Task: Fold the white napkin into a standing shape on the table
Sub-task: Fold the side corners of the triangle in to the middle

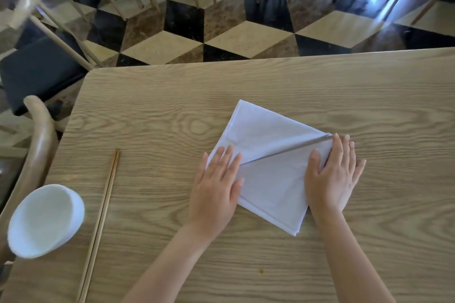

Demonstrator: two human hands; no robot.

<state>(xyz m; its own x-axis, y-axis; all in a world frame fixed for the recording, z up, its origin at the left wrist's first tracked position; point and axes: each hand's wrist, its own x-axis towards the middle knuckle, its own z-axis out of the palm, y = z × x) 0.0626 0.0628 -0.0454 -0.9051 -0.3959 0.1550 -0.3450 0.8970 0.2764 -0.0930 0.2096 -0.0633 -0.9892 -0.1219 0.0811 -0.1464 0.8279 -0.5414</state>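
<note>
Bowl [45, 220], chopsticks [101, 224] far left.

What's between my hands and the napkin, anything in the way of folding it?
Nothing visible. Both the left hand and the right hand lie flat on the napkin already. The chopsticks and the bowl sit well off to the left, apart from it, and the table around the napkin is bare.

White bowl [45, 220] tilted at bench's near left edge. Chopsticks [101, 224] paired just right of it. Chairs [37, 61] left and beyond. Checkered floor [246, 32] behind.
</note>
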